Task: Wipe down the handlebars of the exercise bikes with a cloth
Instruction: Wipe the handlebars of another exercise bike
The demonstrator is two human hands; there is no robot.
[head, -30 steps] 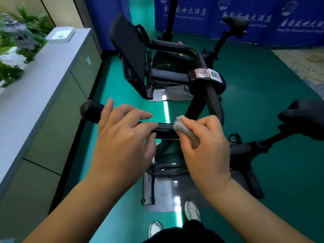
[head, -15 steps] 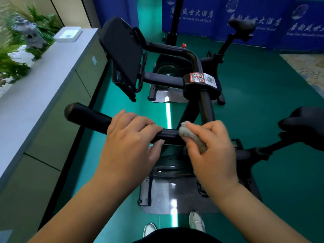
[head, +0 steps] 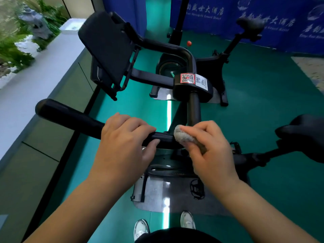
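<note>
A black exercise bike handlebar (head: 70,118) runs from the left toward the centre stem (head: 193,109). My left hand (head: 124,146) grips the bar, fingers curled over the top and thumb underneath. Just right of it, my right hand (head: 208,149) holds a bunched grey cloth (head: 184,136) pressed against the bar near the stem. The black tablet holder (head: 107,50) stands tilted beyond, and a QR sticker (head: 187,78) sits on the clamp.
A grey counter (head: 35,85) with cabinets runs along the left, plants behind it. The bike's black saddle (head: 305,130) is at the right. A second bike (head: 226,58) stands ahead on the green floor, before blue banners. My shoes (head: 187,220) stand below.
My view has shifted, so more of the bar's left end shows. The left hand sits further right along the bar. The right hand keeps the cloth pressed near the stem.
</note>
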